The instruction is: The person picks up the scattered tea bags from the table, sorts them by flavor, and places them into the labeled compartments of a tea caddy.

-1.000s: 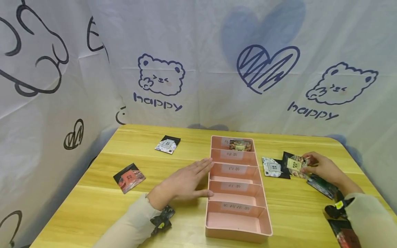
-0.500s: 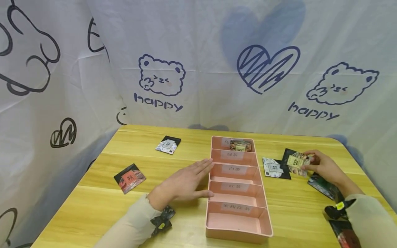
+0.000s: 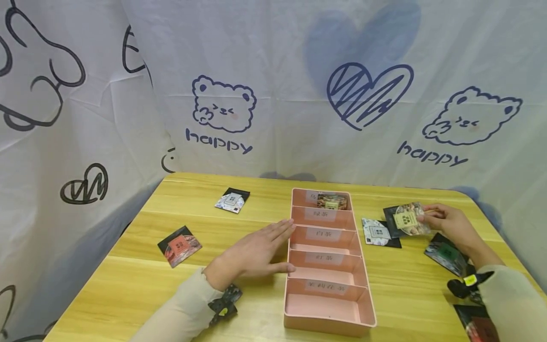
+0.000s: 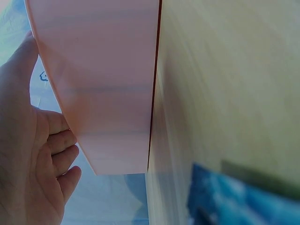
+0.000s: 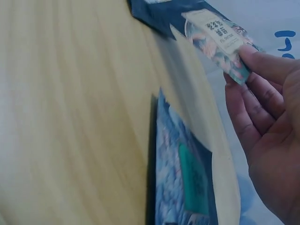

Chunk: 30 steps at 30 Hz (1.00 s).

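**While pinched at its right end, drawn left and turned further into view**

Pinches the yellow-labelled sachet (image 3: 406,220) between thumb and fingers of the right hand (image 3: 454,228), to the right of the pink tray (image 3: 329,324). Compared with half a second ago, lies slightly farther left and toward the far side, face tipped more upward. Looks raised from the table (image 3: 406,294), judging by the shadow in the right wrist view. Overlaps the dark part of the white-labelled sachet (image 3: 378,232) in the head view; impossible to tell whether touching. Bares more of the green-labelled sachet (image 3: 446,254), just nearer and to the right, than before.

Means, by judgement, a sachet separated from its neighbours and supported mainly by the pinch, though still outside the tray. Keeps the left hand (image 3: 260,249) at the tray's left rim, fingers extended and thumb spread apart, probably steadying it. Shows one similar sachet (image 3: 332,202) in the far compartment, same place as before. Leaves the red-labelled sachet (image 3: 179,244) unmoved on the left, well apart from both hands.
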Motion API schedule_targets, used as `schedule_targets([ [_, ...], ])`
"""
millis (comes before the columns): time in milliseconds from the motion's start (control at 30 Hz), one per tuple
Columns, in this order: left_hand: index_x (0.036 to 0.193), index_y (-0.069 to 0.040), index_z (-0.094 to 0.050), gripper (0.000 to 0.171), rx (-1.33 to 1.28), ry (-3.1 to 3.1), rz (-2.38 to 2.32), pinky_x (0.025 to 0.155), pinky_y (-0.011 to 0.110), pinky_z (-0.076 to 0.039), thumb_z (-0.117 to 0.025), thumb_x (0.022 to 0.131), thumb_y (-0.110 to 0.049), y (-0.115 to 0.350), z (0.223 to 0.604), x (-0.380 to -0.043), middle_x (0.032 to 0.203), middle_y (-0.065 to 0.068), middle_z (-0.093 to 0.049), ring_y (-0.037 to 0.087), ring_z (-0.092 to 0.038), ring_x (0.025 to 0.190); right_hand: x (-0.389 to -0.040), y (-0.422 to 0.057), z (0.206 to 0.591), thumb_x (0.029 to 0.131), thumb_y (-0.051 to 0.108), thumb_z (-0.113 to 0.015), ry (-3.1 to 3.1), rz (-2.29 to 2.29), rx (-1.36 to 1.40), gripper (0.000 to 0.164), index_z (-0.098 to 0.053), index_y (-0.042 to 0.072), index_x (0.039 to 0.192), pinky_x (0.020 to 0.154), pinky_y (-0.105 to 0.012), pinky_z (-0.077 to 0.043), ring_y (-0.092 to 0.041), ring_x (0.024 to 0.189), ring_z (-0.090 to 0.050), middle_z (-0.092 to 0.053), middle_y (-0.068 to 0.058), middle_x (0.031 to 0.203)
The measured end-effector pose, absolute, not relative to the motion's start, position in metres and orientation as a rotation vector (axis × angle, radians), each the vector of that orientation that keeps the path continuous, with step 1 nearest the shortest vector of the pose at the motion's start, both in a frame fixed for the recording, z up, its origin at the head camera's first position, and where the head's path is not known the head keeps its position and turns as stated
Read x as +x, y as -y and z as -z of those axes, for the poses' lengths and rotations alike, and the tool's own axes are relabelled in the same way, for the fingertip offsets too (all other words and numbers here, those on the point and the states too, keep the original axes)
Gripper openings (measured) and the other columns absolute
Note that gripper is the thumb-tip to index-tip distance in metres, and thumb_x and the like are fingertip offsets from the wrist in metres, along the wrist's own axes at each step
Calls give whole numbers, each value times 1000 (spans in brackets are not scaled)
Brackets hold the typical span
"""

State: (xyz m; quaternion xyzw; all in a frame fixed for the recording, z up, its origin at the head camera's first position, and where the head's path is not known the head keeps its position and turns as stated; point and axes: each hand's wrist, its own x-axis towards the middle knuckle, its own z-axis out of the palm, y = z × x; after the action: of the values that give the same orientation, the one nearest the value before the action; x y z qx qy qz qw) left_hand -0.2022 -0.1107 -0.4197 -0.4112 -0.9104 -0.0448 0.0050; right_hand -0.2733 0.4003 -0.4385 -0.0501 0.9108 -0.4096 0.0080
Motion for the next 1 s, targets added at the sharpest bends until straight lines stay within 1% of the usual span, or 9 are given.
schedule_targets([
  [33,157,-6,-8,98,-1288,2851,144,120,40,-16,-24,91,-77,111,420,-202,163,13,-9,24,-7,149,-274,-400,437,98,38,-60,-2855,1295,-162,61,-47,-8,135,73,-33,-56,-7,83,-59,-65,-14,112],
  [67,157,-6,-9,98,-1289,2849,148,120,40,-16,-24,91,-77,111,420,-202,163,13,-9,24,-7,149,-275,-400,436,98,37,-59,-2865,1304,-165,58,-49,-8,134,70,-29,-56,-6,81,-59,-66,-10,109],
  [133,157,-6,-9,98,-1289,2848,154,120,41,-17,-24,91,-77,111,420,-202,163,13,-9,24,-7,149,-275,-398,433,99,38,-58,-2879,1304,-153,56,-51,-6,133,68,-27,-56,-10,81,-59,-67,-5,106],
  [200,157,-6,-9,98,-1291,2847,158,120,41,-17,-23,91,-77,111,420,-202,163,13,-9,24,-7,149,-276,-395,430,99,39,-57,-2894,1292,-138,55,-52,-4,132,69,-27,-56,-7,82,-59,-68,-4,106],
  [333,157,-6,-9,98,-1291,2841,156,120,41,-17,-23,91,-77,111,421,-203,163,13,-10,24,-7,149,-278,-387,422,100,40,-54,-2928,1265,-132,52,-55,-1,133,71,-29,-57,-2,84,-59,-66,-9,111],
  [467,157,-6,-9,98,-1291,2835,148,120,40,-17,-23,91,-77,111,420,-203,163,13,-10,24,-7,149,-282,-379,414,101,40,-52,-2953,1239,-156,50,-57,1,131,71,-31,-56,-3,85,-58,-63,-16,114],
  [567,157,-5,-9,98,-1292,2834,143,120,41,-18,-23,91,-77,111,420,-203,163,13,-10,24,-7,149,-285,-373,407,101,43,-51,-2967,1202,-179,50,-59,3,130,73,-34,-55,-3,86,-57,-62,-17,117],
  [867,157,-6,-9,99,-1285,2842,150,120,39,-16,-23,91,-78,111,418,-202,163,12,-10,23,-7,149,-295,-349,385,101,48,-48,-2955,1156,-254,53,-59,5,130,72,-35,-49,-21,93,-56,-60,-17,121],
  [1000,157,-6,-9,99,-1282,2849,147,120,39,-15,-22,91,-78,111,418,-202,163,12,-9,23,-6,149,-299,-335,376,100,50,-48,-2959,1142,-266,55,-59,5,130,72,-35,-49,-25,96,-55,-61,-18,121],
])
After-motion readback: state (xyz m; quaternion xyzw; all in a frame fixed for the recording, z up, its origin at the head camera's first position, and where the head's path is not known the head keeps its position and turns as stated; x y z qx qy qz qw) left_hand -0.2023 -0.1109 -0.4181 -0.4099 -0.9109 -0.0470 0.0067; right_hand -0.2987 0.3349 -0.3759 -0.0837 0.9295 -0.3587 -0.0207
